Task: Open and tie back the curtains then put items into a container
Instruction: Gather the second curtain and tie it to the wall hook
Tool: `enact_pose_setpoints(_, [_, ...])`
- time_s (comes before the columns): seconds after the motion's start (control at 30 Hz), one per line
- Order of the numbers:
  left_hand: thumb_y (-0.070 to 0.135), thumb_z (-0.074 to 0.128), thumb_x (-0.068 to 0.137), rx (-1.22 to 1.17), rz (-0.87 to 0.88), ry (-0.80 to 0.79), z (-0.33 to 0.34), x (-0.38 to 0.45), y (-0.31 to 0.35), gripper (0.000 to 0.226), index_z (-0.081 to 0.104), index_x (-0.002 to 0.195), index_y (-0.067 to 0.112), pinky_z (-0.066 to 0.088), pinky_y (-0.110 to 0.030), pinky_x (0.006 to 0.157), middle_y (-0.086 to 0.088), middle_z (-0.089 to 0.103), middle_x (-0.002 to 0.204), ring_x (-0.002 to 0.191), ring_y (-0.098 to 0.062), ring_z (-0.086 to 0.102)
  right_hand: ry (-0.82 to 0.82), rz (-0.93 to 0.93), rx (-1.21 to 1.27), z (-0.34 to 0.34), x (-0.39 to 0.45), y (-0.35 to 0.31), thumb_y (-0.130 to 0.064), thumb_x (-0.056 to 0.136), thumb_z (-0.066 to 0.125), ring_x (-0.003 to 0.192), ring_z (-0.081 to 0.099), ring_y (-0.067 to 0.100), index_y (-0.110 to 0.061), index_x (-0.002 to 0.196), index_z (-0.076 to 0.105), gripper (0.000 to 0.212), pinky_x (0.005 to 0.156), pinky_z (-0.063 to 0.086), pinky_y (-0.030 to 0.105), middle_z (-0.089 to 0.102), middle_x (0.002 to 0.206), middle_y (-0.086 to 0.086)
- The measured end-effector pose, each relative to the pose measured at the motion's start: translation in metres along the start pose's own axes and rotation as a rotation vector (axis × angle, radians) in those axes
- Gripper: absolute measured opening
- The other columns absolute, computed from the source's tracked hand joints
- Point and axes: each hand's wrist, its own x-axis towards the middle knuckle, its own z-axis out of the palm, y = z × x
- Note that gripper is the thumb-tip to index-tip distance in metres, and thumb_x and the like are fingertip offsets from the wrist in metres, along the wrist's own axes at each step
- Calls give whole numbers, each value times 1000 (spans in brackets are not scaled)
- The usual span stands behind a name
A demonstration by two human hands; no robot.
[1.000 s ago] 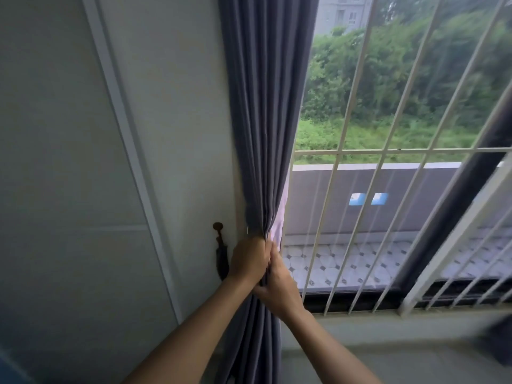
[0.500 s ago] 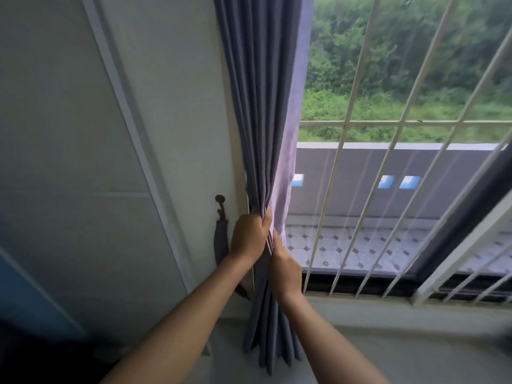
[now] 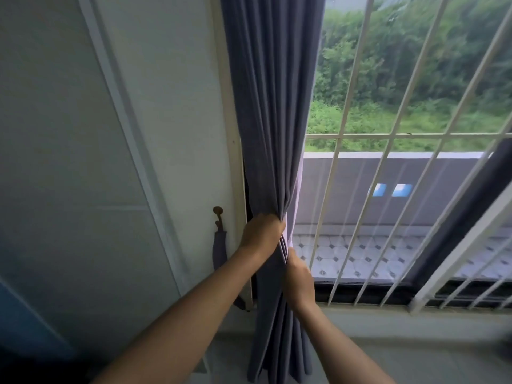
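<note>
A grey-blue curtain hangs bunched at the left side of the window. My left hand grips the gathered folds at about waist height. Just below and to the right, my right hand holds the curtain's right edge, fingers wrapped behind the fabric and hidden. A brown hook is fixed to the wall left of the curtain, and a dark tie-back strap hangs down from it, untouched by either hand.
White window bars cover the glass to the right. A pale sill runs below the window. White wall panels fill the left. A dark curtain edge shows at the right.
My left hand stays gripping the gathered folds. My right hand has slid a little lower along the curtain's edge. The view has shifted slightly.
</note>
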Motion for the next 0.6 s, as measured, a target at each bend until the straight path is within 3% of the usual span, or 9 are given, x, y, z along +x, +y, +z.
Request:
enact_pose_setpoints(0.1, [12, 39, 99, 225, 90, -30, 4, 8, 8, 24, 60, 107, 5, 51, -39, 73, -17, 64, 102, 93, -38, 62, 44, 61, -169, 4, 1, -1, 2, 92, 49, 62, 58, 28, -5, 109, 50, 19, 50, 40, 34, 61, 76, 10])
enact_pose_setpoints(0.17, [8, 39, 96, 263, 91, -32, 7, 11, 9, 24, 58, 112, 7, 50, -38, 72, -15, 62, 104, 94, -37, 62, 42, 53, -236, 5, 2, -2, 7, 85, 54, 51, 55, 27, -5, 100, 50, 20, 43, 37, 33, 58, 65, 8])
enact_pose_setpoints(0.27, [19, 35, 100, 229, 93, -10, 11, 15, -4, 27, 55, 115, 8, 50, -37, 67, -17, 64, 99, 88, -38, 63, 37, 18, -244, 5, 8, -2, 10, 85, 47, 49, 49, 28, -6, 97, 47, 20, 43, 36, 34, 55, 65, 10])
enact_pose_setpoints(0.37, [31, 36, 101, 12, 37, 66, 13, 14, -19, 38, 60, 89, 4, 51, -36, 60, -17, 65, 79, 73, -37, 63, 38, -38, -185, 12, 12, -3, 9, 89, 40, 58, 52, 31, -3, 103, 47, 20, 49, 37, 36, 58, 75, 14])
enact_pose_setpoints(0.47, [40, 37, 100, -229, -38, 118, 23, 9, -28, 49, 43, 60, 12, 41, -27, 49, -7, 54, 57, 53, -26, 56, 47, -82, -105, 19, 10, -9, 5, 94, 41, 69, 59, 35, 1, 114, 50, 23, 55, 39, 36, 60, 84, 18])
enact_pose_setpoints(0.6, [52, 35, 95, -521, -14, 197, 39, -12, -40, 46, 43, 64, 20, 39, -16, 46, 3, 51, 53, 47, -9, 52, 55, -83, -58, 26, -7, -14, 8, 90, 45, 78, 63, 35, 2, 122, 52, 33, 60, 51, 40, 63, 91, 17])
